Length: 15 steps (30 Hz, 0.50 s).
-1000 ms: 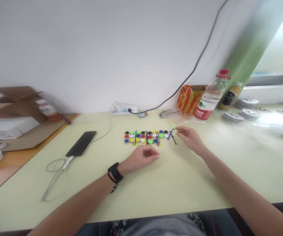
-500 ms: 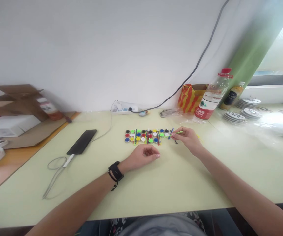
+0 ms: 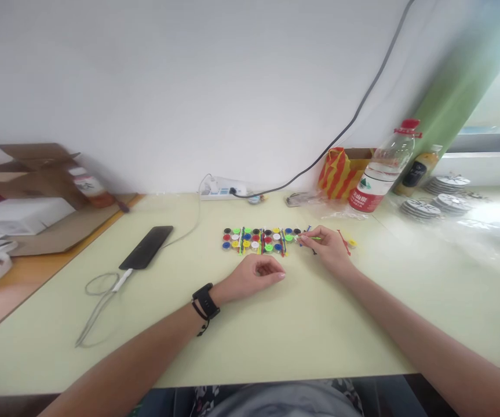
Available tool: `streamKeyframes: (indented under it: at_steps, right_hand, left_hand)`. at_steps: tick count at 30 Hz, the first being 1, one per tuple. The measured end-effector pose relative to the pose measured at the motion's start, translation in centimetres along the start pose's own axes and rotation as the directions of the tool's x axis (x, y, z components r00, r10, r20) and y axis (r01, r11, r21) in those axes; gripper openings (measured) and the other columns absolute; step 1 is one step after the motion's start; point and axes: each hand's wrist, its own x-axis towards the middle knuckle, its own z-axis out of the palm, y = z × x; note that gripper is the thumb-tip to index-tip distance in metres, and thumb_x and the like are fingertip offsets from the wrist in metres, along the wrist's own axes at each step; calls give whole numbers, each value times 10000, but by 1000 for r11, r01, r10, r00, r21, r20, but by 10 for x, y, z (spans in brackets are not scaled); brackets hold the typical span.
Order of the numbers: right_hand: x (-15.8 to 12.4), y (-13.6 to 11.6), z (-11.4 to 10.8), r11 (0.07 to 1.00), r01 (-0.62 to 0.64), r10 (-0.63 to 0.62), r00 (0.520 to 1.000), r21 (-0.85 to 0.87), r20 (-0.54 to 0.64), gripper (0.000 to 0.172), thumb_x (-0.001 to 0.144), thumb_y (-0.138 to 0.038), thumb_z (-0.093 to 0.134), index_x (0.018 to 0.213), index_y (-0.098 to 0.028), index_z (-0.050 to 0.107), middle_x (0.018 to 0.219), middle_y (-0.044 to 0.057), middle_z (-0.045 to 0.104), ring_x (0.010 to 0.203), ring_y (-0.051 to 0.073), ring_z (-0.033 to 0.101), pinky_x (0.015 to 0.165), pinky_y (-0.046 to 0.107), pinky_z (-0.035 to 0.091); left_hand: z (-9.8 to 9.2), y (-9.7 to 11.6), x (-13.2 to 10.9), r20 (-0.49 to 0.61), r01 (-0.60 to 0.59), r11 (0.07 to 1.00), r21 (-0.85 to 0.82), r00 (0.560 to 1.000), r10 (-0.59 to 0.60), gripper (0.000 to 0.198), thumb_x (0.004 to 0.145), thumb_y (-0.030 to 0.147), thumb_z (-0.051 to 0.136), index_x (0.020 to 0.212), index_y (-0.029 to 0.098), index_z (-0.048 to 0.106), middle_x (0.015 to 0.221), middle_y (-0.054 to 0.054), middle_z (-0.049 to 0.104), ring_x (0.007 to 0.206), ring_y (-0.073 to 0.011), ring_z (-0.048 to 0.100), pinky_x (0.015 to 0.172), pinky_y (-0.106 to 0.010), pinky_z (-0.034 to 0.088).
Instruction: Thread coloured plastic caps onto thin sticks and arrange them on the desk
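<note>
Small round wheel-like pieces point(image 3: 255, 245) in several colours lie in rows on the table, with thin coloured plastic sticks point(image 3: 262, 240) laid between them in upright groups. My right hand point(image 3: 325, 246) is at the right end of the rows, pinching a thin green stick point(image 3: 314, 238) between thumb and fingers. Dark and blue sticks point(image 3: 309, 229) lie beside its fingertips, partly hidden. Just right of that hand are a red stick point(image 3: 344, 243) and a yellow round piece point(image 3: 353, 243). My left hand point(image 3: 252, 278) rests below the rows, loosely curled, thumb apart from fingers, holding nothing.
A black phone point(image 3: 146, 248) with a white cable lies at left. Behind the rows is a power strip point(image 3: 221, 196). At the back right stand a large water bottle point(image 3: 380, 174), a striped bag point(image 3: 339, 174) and stacks of white discs point(image 3: 421, 209). An open cardboard box point(image 3: 54, 174) is far left.
My right hand has shifted slightly left with the green stick, uncovering the red stick and yellow piece on its right. My left hand stays in place. The view has shifted a little.
</note>
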Motion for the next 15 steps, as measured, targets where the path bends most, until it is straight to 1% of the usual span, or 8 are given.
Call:
streamKeyframes:
  at_steps: [8, 12, 15]
  right_hand:
    - [5, 6, -3, 998, 29, -28, 999, -60, 22, 430, 692, -576, 854, 807, -207, 666, 963, 112, 780, 899, 263, 758, 874, 433, 622]
    - [4, 4, -3, 995, 48, -47, 999, -93, 8, 424, 711, -577, 838, 812, -206, 660, 944, 108, 774, 915, 268, 752, 853, 422, 622]
    - [2, 0, -3, 985, 79, -77, 997, -156, 23, 406, 738, -573, 815, 826, -208, 660, 918, 100, 767, 892, 262, 748, 824, 409, 620]
  left_hand:
    - [-1, -3, -1, 8, 21, 1000, 7, 1000, -21, 246, 903, 401, 704, 940, 159, 737, 900, -61, 723, 803, -154, 629, 762, -275, 507]
    - [-1, -3, -1, 4, 23, 1000, 15, 1000, -23, 259, 898, 412, 706, 944, 160, 742, 901, -66, 726, 802, -160, 631, 761, -281, 509]
    - [-1, -3, -1, 0, 24, 1000, 14, 1000, -24, 268, 894, 422, 707, 938, 161, 745, 901, -68, 729, 797, -164, 632, 758, -286, 512]
